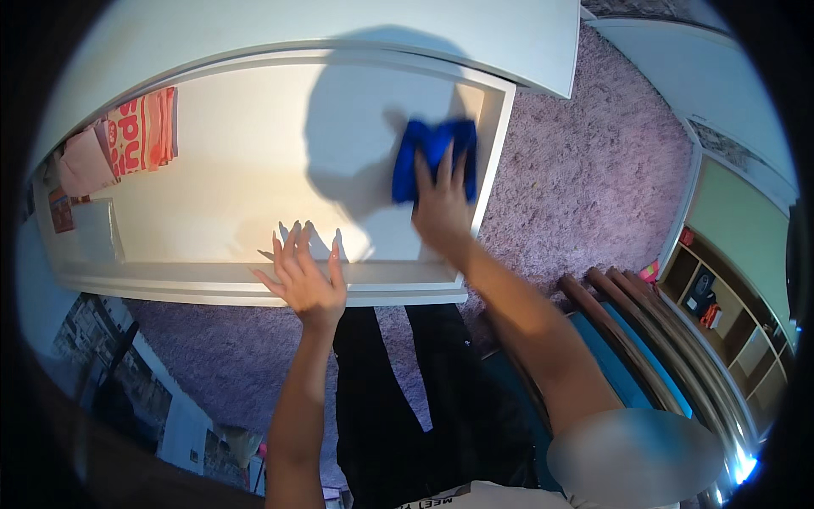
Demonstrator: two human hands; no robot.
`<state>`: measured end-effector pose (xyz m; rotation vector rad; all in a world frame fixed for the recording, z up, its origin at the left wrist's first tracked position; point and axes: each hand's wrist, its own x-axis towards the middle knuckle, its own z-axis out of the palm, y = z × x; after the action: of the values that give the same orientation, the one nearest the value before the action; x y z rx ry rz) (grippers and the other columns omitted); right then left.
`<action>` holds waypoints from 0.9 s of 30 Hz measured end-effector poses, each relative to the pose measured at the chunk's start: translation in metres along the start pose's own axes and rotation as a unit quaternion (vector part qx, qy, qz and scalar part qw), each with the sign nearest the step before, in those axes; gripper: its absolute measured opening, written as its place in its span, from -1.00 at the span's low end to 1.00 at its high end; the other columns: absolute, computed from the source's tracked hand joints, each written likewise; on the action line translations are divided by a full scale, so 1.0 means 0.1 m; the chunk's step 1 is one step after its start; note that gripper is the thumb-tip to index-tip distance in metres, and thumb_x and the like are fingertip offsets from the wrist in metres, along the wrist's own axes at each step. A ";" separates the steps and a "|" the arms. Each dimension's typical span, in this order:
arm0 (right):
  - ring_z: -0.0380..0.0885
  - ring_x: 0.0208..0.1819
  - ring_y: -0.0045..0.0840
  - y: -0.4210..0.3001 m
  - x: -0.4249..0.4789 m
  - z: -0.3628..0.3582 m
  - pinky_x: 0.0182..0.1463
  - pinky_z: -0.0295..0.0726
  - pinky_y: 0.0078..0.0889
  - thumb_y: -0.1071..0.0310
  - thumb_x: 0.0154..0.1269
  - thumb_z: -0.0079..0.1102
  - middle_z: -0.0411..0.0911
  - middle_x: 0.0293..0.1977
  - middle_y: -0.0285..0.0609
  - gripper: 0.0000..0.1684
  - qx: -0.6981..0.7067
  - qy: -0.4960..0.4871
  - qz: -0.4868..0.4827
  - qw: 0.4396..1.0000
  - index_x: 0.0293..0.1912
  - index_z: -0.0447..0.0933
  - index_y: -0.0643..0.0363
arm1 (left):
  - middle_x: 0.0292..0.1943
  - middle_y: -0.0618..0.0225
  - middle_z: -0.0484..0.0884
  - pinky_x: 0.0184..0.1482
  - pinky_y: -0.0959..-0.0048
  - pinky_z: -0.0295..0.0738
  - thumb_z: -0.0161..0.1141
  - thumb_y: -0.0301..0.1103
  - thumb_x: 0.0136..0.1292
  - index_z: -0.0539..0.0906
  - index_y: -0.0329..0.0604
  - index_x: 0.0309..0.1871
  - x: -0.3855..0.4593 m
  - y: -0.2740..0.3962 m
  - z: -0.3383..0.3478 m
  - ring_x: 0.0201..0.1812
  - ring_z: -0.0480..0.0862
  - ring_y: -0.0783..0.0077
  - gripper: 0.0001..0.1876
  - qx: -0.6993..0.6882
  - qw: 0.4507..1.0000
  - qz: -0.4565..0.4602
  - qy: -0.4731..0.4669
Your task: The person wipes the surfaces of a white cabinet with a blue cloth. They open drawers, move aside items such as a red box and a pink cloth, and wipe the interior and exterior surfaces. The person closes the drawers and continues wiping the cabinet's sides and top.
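A white drawer [248,159] stands pulled out in front of me. Near its right end lies a folded dark-blue cloth [404,172], pressed by the spread fingers of my right hand [443,210]. My left hand [310,280] rests over the drawer's front edge, fingers apart and pointing inward, with nothing in it. Folded pink and red printed fabric [143,133] sits at the drawer's far left. Beside it are a plain pink folded piece [86,164] and a clear flat packet [95,229]. My head's shadow falls across the drawer's floor.
The white dresser top [445,25] overhangs the drawer's back. Purple shaggy carpet [572,172] covers the floor. At the right are curved wooden rails [629,343] with blue panels, and a cubby shelf [725,299] holding small items. My black trousers [439,382] are just below the drawer front.
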<state>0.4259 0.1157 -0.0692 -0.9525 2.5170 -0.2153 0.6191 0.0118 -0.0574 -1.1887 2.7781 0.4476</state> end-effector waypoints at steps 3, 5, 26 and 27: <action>-0.15 0.27 0.57 0.03 -0.85 0.24 0.23 0.24 0.33 0.48 0.08 0.01 -0.18 0.30 0.54 -0.28 -0.036 -0.148 -0.073 0.986 0.31 0.23 0.20 | 0.23 0.14 0.32 0.35 -0.24 -0.46 0.02 -0.03 0.33 0.31 -0.14 0.28 -0.01 0.02 0.02 0.40 0.11 0.09 -0.45 0.001 1.000 -0.013 -0.005; -0.09 0.32 0.43 -0.05 -0.94 -0.01 0.29 0.20 0.20 0.49 0.06 0.03 -0.05 0.27 0.54 -0.43 0.074 -0.207 -0.035 0.975 0.15 0.41 0.24 | 0.23 0.17 0.32 0.35 -0.23 -0.47 0.00 -0.03 0.34 0.31 -0.13 0.29 -0.04 -0.02 0.02 0.41 0.10 0.11 -0.45 0.003 1.000 -0.016 -0.006; 0.29 0.15 -0.25 0.42 -0.02 -0.67 0.42 -0.04 -0.15 0.10 -0.04 0.18 0.46 -0.17 -0.09 -0.50 -0.262 -0.191 -0.255 0.911 -0.09 0.56 0.15 | 0.19 0.30 0.37 0.36 -0.20 -0.51 0.03 -0.07 0.33 0.38 -0.11 0.20 -0.06 -0.03 0.03 0.42 0.06 0.15 -0.53 -0.012 0.999 -0.036 0.011; 0.30 0.15 -0.25 0.40 -0.29 -0.61 0.43 -0.05 -0.09 0.12 -0.08 0.20 0.47 -0.13 -0.09 -0.47 -0.229 -0.204 -0.265 0.914 -0.08 0.54 0.17 | 0.20 0.29 0.36 0.36 -0.20 -0.51 0.03 -0.07 0.33 0.38 -0.12 0.21 -0.05 0.00 0.05 0.42 0.06 0.14 -0.53 -0.023 0.999 -0.033 0.010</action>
<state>0.3941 0.1638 -0.0163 -1.6618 1.9077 0.3975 0.6226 0.0172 -0.0610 -1.2979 2.7495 0.4975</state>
